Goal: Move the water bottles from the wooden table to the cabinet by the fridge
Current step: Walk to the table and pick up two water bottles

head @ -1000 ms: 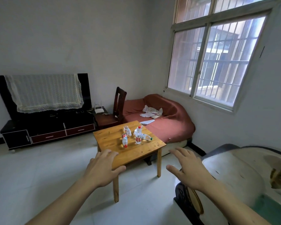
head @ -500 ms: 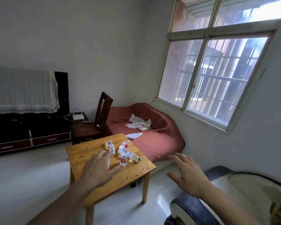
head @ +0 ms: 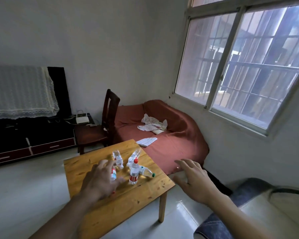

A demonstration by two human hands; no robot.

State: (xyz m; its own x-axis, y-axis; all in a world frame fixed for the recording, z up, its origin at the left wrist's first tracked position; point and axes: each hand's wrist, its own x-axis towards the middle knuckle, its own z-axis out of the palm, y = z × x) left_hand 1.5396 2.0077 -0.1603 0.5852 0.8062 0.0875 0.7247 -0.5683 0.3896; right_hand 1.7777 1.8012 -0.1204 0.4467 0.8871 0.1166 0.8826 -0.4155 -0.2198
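Several small clear water bottles lie and stand in a cluster on the wooden table (head: 100, 211). One with a red cap (head: 134, 173) stands upright. A green-capped bottle (head: 146, 172) lies beside it, and two more lie behind, one of them (head: 118, 156) just past my fingers. My left hand (head: 100, 181) hovers open over a red-labelled bottle (head: 113, 174) lying on its side, partly hiding it. My right hand (head: 193, 178) is open in the air to the right of the table, holding nothing.
A red-covered sofa (head: 171, 135) stands behind the table under the window, with cloths on it. A dark wooden chair (head: 100, 125) and a low black TV stand (head: 31, 135) are at the back left. A grey padded armrest (head: 231, 213) is at lower right.
I have come closer to the table and the view has swung right. My left hand has moved forward over the bottles; my right hand stays open beside the table.
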